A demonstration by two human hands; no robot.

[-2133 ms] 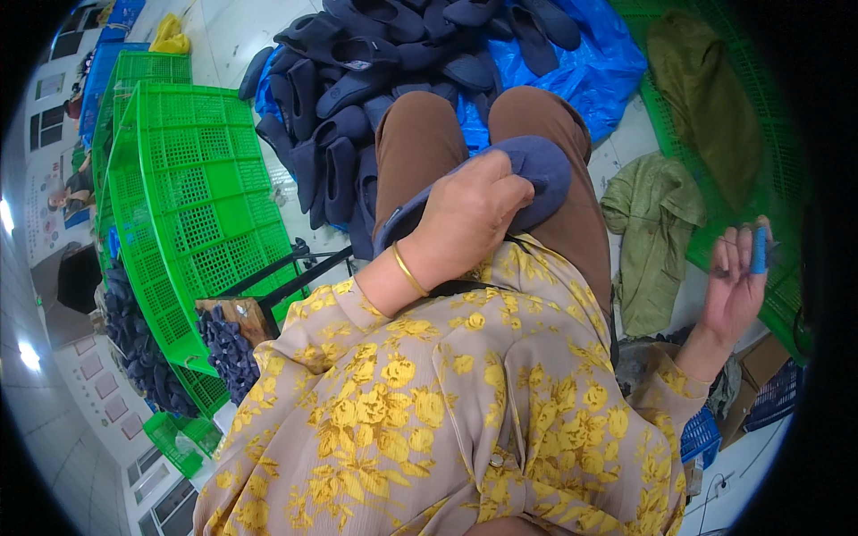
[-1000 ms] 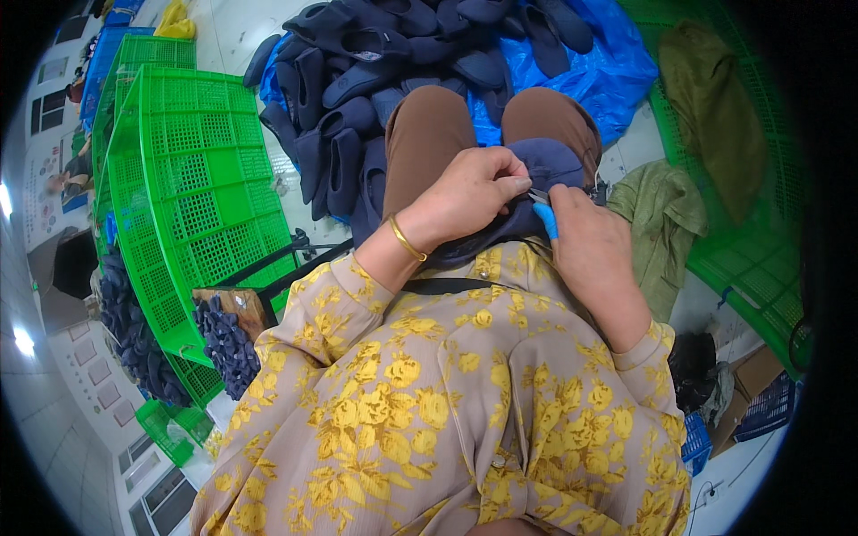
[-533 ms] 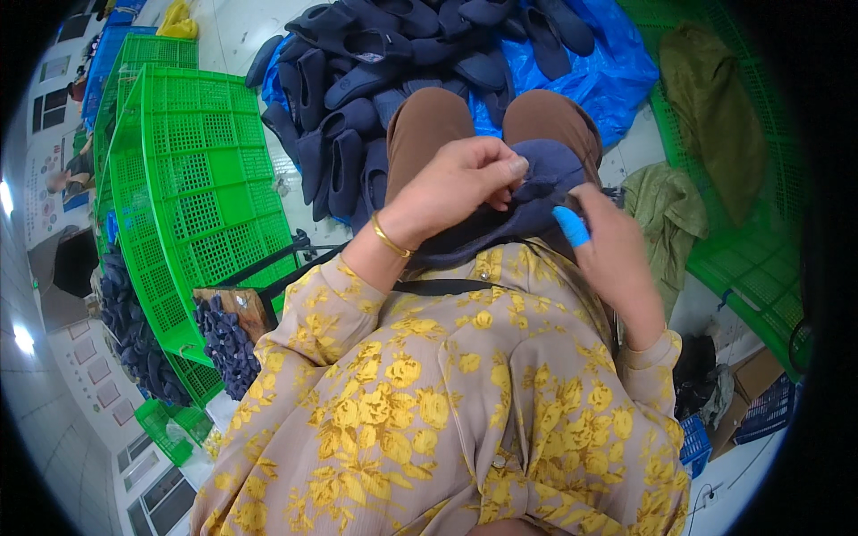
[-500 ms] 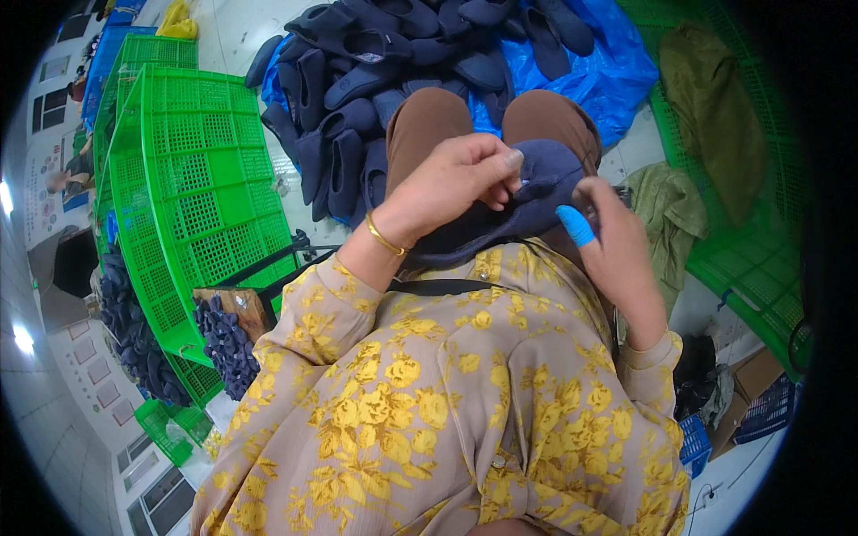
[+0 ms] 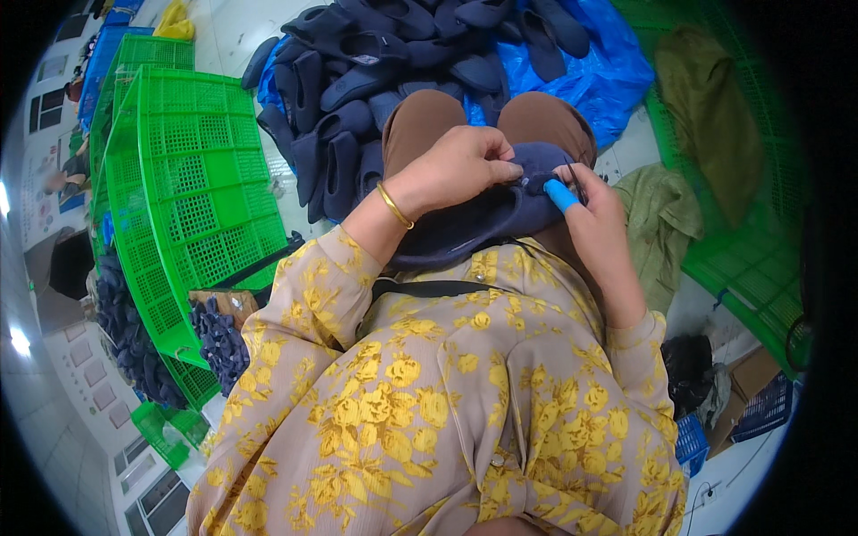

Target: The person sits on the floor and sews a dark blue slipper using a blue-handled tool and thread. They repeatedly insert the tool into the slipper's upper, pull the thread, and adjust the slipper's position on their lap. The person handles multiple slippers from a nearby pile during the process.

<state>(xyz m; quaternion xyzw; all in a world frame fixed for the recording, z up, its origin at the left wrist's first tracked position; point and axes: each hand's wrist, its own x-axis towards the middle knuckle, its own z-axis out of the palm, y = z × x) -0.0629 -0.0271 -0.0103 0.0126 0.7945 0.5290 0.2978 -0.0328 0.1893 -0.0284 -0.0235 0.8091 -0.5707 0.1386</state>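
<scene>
A navy fabric slipper (image 5: 469, 223) lies across my lap, its rounded toe toward my knees and its opening facing up. My left hand (image 5: 456, 170), with a gold bangle at the wrist, pinches finger and thumb together over the slipper's upper; whatever is in that pinch is too small to make out. From the right, my right hand (image 5: 590, 210) grips the slipper's upper, its blue-wrapped thumb pressing beside a small dark bow-like piece (image 5: 534, 184). A thin dark thing shows among the right fingers; its kind is unclear.
Beyond my knees, many navy slippers (image 5: 344, 121) are heaped on a blue plastic sheet (image 5: 608, 71). Green plastic crates (image 5: 197, 170) stand at the left, near a box of small dark pieces (image 5: 219, 339). Olive cloth (image 5: 661, 219) and another green crate (image 5: 742, 286) are on the right.
My right hand has moved in from beside the slipper, and its thumb now presses on the upper. My left hand stays pinched, having shifted slightly.
</scene>
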